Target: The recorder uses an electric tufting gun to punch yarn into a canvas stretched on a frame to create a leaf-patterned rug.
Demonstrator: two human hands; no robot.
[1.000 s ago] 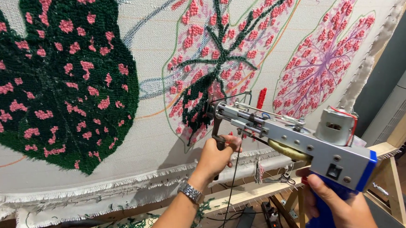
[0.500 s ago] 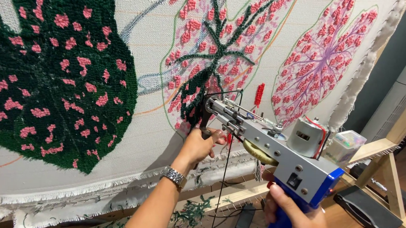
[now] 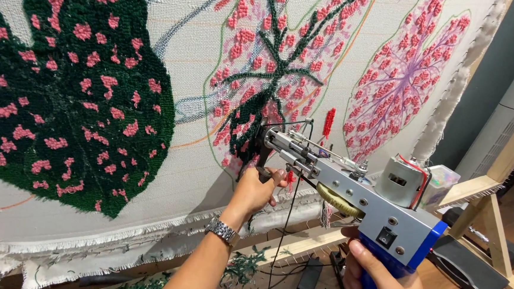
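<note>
While the white backing cloth (image 3: 184, 176) stretches over its wooden frame (image 3: 492, 194) above the floor (image 3: 438, 286), my left hand (image 3: 257, 189) and right hand (image 3: 385, 283) grip the tufting gun (image 3: 349, 189), fingers closed, its nose against the dark green leaf vein (image 3: 252, 129).

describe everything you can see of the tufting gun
The tufting gun has a grey metal body, blue handle, black switch, brass-coloured gear and a silver motor with red wires on top. It points up-left, nose against the stretched cloth at the middle leaf. The right hand holds the blue handle; the left hand holds its front grip.
</note>
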